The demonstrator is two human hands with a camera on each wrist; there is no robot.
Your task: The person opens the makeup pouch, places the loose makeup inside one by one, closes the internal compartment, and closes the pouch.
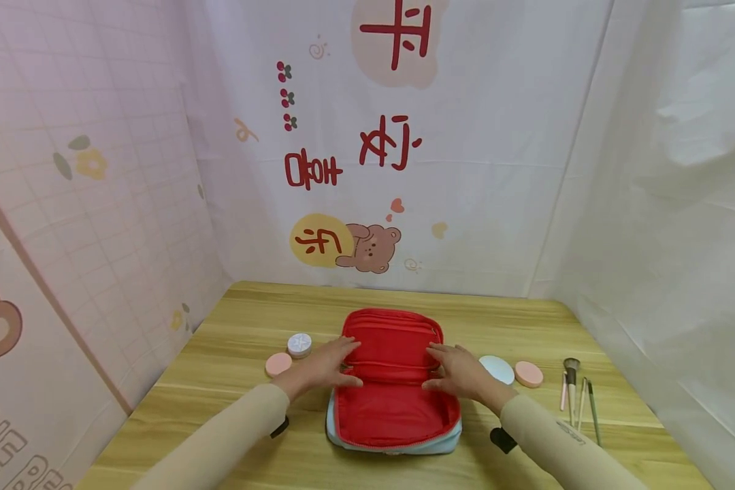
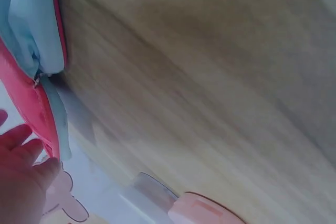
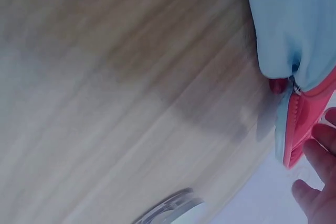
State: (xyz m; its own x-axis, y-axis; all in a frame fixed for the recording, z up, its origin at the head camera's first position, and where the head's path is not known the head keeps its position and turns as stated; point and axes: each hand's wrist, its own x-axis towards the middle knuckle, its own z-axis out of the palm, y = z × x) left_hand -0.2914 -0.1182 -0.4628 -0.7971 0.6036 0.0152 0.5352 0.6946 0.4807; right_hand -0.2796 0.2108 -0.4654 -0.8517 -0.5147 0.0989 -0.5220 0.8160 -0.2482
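A light blue cosmetic bag (image 1: 395, 416) lies unzipped on the wooden table, its lid folded back and its red lining facing up. My left hand (image 1: 323, 367) is at the bag's left side, fingers extended over the edge of the lid. On the opposite side my right hand (image 1: 462, 373) reaches over the right edge with its fingers spread. In the left wrist view, the fingers (image 2: 23, 150) are beside the red lid's rim. The right wrist view has the fingers (image 3: 321, 153) close to the lid's zipper edge. Neither hand grips anything.
Left of the bag sit a white round case (image 1: 299, 344) and a pink round case (image 1: 278, 365). On the right are a pale blue round case (image 1: 497, 369), another pink case (image 1: 529, 373) and several makeup brushes (image 1: 572, 388). White printed cloth (image 1: 465, 170) hangs around the table (image 1: 269, 306).
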